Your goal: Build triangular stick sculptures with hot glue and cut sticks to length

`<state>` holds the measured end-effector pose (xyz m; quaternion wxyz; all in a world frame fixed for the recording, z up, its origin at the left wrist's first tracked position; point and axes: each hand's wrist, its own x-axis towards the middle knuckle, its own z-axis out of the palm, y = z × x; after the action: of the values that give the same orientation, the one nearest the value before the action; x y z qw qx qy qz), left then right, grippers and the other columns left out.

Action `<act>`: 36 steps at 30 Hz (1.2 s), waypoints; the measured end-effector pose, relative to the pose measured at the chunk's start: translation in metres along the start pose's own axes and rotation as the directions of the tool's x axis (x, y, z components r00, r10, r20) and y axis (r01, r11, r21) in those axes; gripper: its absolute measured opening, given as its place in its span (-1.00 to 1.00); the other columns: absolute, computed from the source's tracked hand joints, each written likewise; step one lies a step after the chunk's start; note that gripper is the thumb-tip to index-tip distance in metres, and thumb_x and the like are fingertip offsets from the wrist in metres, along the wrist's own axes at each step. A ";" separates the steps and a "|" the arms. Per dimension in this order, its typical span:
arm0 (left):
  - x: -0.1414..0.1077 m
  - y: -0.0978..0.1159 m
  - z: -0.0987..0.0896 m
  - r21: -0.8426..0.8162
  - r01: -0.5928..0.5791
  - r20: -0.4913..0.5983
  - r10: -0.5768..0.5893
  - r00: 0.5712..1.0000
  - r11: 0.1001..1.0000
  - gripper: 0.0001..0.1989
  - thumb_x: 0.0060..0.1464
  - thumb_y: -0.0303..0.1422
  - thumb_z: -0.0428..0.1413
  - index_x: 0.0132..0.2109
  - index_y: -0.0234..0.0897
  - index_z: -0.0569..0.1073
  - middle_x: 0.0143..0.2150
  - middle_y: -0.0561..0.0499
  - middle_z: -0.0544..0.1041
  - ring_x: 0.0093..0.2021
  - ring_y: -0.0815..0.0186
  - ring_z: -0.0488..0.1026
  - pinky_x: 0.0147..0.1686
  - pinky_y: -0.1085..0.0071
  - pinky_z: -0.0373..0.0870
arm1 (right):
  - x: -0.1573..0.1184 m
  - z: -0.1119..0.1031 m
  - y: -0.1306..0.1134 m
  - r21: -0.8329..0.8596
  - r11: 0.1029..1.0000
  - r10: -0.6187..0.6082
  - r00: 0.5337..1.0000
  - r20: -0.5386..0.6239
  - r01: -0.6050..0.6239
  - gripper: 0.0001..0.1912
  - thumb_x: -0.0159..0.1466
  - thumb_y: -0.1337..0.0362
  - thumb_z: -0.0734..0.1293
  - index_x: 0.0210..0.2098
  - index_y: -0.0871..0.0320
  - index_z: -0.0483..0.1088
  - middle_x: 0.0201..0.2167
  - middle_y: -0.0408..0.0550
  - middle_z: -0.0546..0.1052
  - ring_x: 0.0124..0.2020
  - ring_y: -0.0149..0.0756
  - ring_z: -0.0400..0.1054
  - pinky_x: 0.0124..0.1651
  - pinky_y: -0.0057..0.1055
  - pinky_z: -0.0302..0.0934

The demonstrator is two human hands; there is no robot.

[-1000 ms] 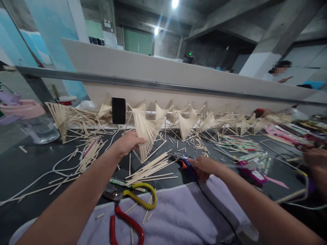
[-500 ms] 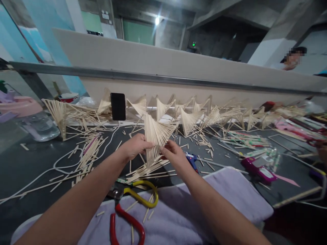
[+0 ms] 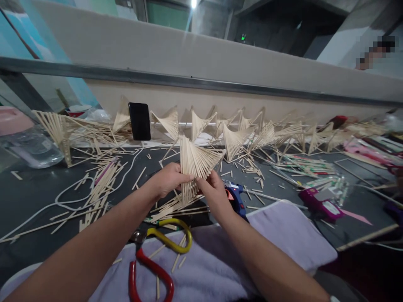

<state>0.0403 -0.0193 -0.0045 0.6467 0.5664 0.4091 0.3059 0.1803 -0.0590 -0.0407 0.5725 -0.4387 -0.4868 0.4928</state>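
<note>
A fan-shaped, twisted piece made of thin wooden sticks (image 3: 197, 157) is held up over the dark table. My left hand (image 3: 171, 178) pinches its left side, with the thumb across the sticks. On its lower right side, my right hand (image 3: 213, 188) grips the sticks between thumb and fingers. Below the piece lie loose sticks (image 3: 176, 207). A blue glue gun (image 3: 236, 200) rests just right of my right hand. Cutters with a yellow and a red handle (image 3: 154, 268) lie on a lilac towel (image 3: 210, 260) in front.
Similar stick pieces (image 3: 234, 140) line the board at the back, beside a black phone (image 3: 140, 121). A jug (image 3: 34, 142) and white cable (image 3: 126, 184) are left; a magenta device (image 3: 319, 204) is right. A person (image 3: 376, 52) is at the far right.
The view has tilted down and shifted slightly. Both hands still grip the stick piece, which has turned a little, and more of the blue glue gun shows beside my right hand.
</note>
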 end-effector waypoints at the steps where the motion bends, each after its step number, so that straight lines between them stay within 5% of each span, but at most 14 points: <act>1: 0.000 0.001 0.001 0.008 -0.002 -0.002 0.002 1.000 1.000 -0.82 -0.21 -0.38 0.17 -0.38 -0.39 0.53 -0.49 -0.04 0.54 -0.52 0.33 0.44 -0.54 0.48 0.30 | -0.001 0.000 -0.001 -0.007 1.000 -0.005 1.000 0.001 0.005 -0.78 0.11 0.28 0.24 -0.22 0.11 0.26 -0.32 -0.15 0.42 -0.40 -0.40 0.29 -0.40 -0.50 0.22; 7: -0.002 0.003 0.001 0.049 -0.026 -0.040 0.028 0.999 0.998 -0.86 -0.23 -0.39 0.17 -0.45 -0.40 0.52 -0.55 0.00 0.51 -0.60 0.41 0.36 -0.62 0.54 0.21 | -0.004 0.000 0.000 -0.039 0.997 -0.066 0.996 0.066 0.069 -0.64 0.09 0.29 0.27 -0.10 0.09 0.19 -0.22 -0.09 0.40 -0.25 -0.33 0.30 -0.23 -0.44 0.23; 17: -0.001 0.000 0.001 0.016 -0.009 -0.031 0.009 0.999 1.000 -0.75 -0.23 -0.38 0.18 -0.31 -0.41 0.54 -0.47 -0.06 0.54 -0.51 0.32 0.42 -0.55 0.47 0.29 | -0.005 -0.004 0.013 -0.179 0.976 -0.113 0.992 0.062 0.122 -0.61 0.02 0.42 0.27 -0.15 0.08 0.16 -0.32 -0.15 0.39 -0.36 -0.38 0.30 -0.31 -0.46 0.21; 28: -0.001 0.001 -0.002 -0.052 -0.013 0.010 0.013 1.000 0.999 -0.71 -0.22 -0.38 0.20 -0.26 -0.40 0.53 -0.41 -0.10 0.56 -0.43 0.25 0.47 -0.47 0.41 0.36 | -0.010 0.004 0.002 -0.027 0.999 -0.040 0.994 0.098 0.043 -0.48 -0.03 0.44 0.33 -0.15 0.06 0.02 -0.27 -0.12 0.41 -0.30 -0.36 0.36 -0.28 -0.42 0.27; 36: -0.002 0.005 -0.005 -0.074 -0.034 0.000 0.034 0.999 0.997 -0.67 -0.22 -0.36 0.21 -0.23 -0.42 0.52 -0.38 -0.13 0.56 -0.41 0.21 0.47 -0.36 0.28 0.39 | -0.011 0.006 0.008 -0.084 0.980 -0.171 0.981 0.089 0.178 -0.46 0.04 0.42 0.30 -0.06 0.06 -0.01 -0.24 -0.07 0.39 -0.32 -0.37 0.34 -0.27 -0.41 0.25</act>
<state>0.0356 -0.0180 0.0009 0.6620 0.5493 0.3874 0.3315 0.1730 -0.0687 -0.0491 0.5724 -0.3999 -0.5684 0.4351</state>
